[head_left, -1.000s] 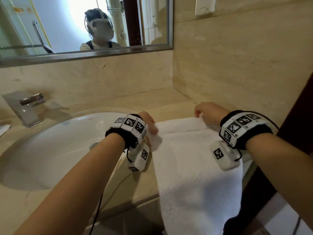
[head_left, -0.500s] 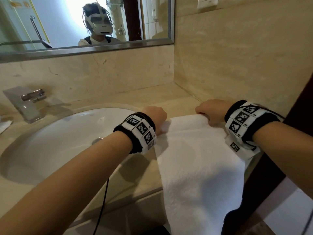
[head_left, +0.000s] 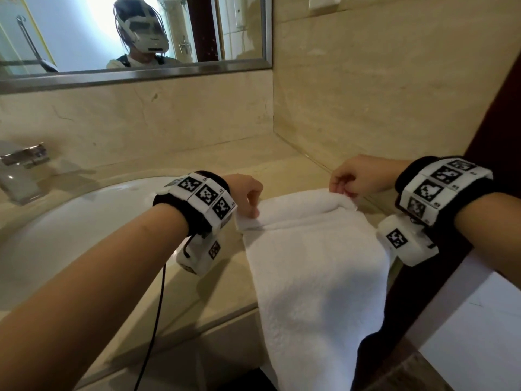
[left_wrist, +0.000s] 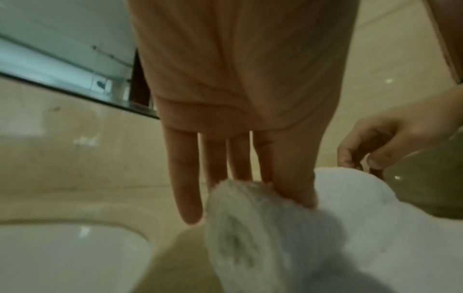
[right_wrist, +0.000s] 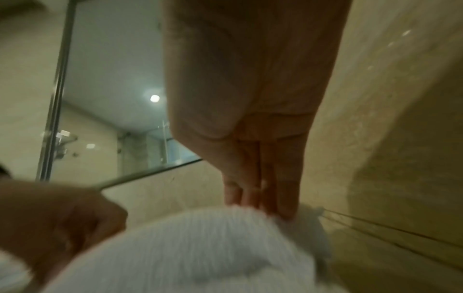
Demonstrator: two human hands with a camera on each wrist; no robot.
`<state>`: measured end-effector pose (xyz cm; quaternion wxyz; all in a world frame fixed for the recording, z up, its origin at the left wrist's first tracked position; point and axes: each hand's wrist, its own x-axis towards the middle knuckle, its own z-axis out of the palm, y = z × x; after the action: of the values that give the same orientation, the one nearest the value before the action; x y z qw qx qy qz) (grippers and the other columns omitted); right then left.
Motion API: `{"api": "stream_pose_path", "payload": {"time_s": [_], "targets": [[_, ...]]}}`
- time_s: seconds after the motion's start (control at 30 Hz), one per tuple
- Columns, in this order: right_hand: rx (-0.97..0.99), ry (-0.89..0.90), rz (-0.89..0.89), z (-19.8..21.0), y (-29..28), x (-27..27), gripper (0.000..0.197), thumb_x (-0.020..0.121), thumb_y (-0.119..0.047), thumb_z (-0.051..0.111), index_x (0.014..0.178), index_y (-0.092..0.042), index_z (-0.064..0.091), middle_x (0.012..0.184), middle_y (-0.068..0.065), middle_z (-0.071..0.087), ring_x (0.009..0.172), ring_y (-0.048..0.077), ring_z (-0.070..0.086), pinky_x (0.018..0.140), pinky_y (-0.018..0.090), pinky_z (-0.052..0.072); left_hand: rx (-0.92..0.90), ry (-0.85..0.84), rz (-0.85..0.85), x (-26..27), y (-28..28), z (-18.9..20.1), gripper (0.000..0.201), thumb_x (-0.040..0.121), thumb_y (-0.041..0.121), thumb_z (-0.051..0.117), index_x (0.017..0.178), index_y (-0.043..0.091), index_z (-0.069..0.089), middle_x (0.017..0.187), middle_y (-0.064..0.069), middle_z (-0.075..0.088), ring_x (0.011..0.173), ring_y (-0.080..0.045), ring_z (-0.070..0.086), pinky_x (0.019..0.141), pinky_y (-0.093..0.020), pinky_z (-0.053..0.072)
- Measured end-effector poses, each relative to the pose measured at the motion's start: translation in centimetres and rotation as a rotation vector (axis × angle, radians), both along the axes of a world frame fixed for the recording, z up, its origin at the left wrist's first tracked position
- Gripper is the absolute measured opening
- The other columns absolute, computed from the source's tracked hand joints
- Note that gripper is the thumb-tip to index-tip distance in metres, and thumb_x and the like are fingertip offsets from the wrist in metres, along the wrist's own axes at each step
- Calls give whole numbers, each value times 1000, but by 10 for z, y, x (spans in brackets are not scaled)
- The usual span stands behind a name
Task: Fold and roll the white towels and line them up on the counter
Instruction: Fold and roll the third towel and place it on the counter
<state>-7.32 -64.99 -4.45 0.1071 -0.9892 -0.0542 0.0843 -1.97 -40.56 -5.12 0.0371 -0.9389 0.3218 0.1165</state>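
One white towel (head_left: 310, 263) lies on the beige counter (head_left: 267, 162) beside the sink, its near half hanging over the front edge. Its far end is turned over into a short roll (head_left: 296, 207). My left hand (head_left: 251, 198) pinches the roll's left end; in the left wrist view its fingers (left_wrist: 190, 178) run down behind the roll (left_wrist: 250, 228) and the thumb sits on top. My right hand (head_left: 344, 187) pinches the right end with curled fingers. From the right wrist, its fingertips (right_wrist: 260, 194) sink into the towel (right_wrist: 200, 247). No other towel shows.
A white sink basin (head_left: 70, 221) with a chrome faucet (head_left: 22, 170) lies to the left. A mirror (head_left: 112, 29) hangs on the back wall. The tiled side wall (head_left: 394, 94) and a dark door frame (head_left: 493, 122) close the right. A black cable (head_left: 158, 306) hangs from my left wrist.
The towel's far edge, flat a second ago, has been turned over toward me into a roll. Both hands stayed at its two ends and lifted slightly.
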Motion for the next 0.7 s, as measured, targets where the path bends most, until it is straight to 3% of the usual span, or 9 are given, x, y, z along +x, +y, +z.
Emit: {"api": "stream_pose_path", "payload": {"time_s": [0.07,0.13,0.2,0.27,0.4,0.47,0.6,0.7], "targets": [[138,26,-52,6,-2,-1,29,89,5,43,88,-13,66,80,1,66,71,15,62,72,25,53,-15,54,12,-1,0,-1,23,88,25,62,75,19,44,98,1,52,58,-5,43,46,-11,32],[124,-11,-43,7,2,1,19,89,-2,52,86,-15,65,72,-2,64,64,11,61,64,20,52,-25,75,40,-7,0,-1,22,87,28,63,93,15,46,102,0,50,59,-3,42,48,-14,33],[9,-31,6,5,7,5,9,85,-9,62,86,-18,63,67,-3,59,59,10,55,57,18,45,-9,104,79,-11,0,-1,39,85,32,65,113,14,47,111,-1,52,72,-10,50,58,-19,39],[-56,-4,34,6,14,9,9,82,-11,67,85,-19,62,71,0,58,60,12,53,58,20,44,55,135,76,-15,-3,-1,50,85,35,64,125,10,47,120,-3,55,95,-19,55,74,-24,41],[-179,170,54,11,22,13,36,78,-15,71,110,-25,57,100,-6,52,90,15,52,77,27,43,158,118,-17,-25,-14,-7,45,87,31,63,124,8,53,110,-4,58,98,-20,55,77,-26,40],[-199,246,84,8,26,12,42,79,-12,69,118,-22,58,105,-9,55,98,15,54,83,28,44,224,30,-37,-33,-18,-11,48,89,33,58,130,12,45,122,-7,54,110,-24,55,84,-30,43],[-208,211,130,-1,30,8,41,78,-8,64,117,-21,61,99,-8,61,92,14,56,81,28,47,135,44,-11,-38,-14,-19,60,93,41,48,141,11,28,141,-12,33,128,-30,38,104,-39,32],[-277,176,165,-4,33,6,32,77,-9,65,105,-21,58,91,-7,57,88,17,53,71,26,44,65,204,51,-37,-17,-14,48,101,29,29,143,6,29,149,-15,26,138,-30,25,112,-38,21]]}}
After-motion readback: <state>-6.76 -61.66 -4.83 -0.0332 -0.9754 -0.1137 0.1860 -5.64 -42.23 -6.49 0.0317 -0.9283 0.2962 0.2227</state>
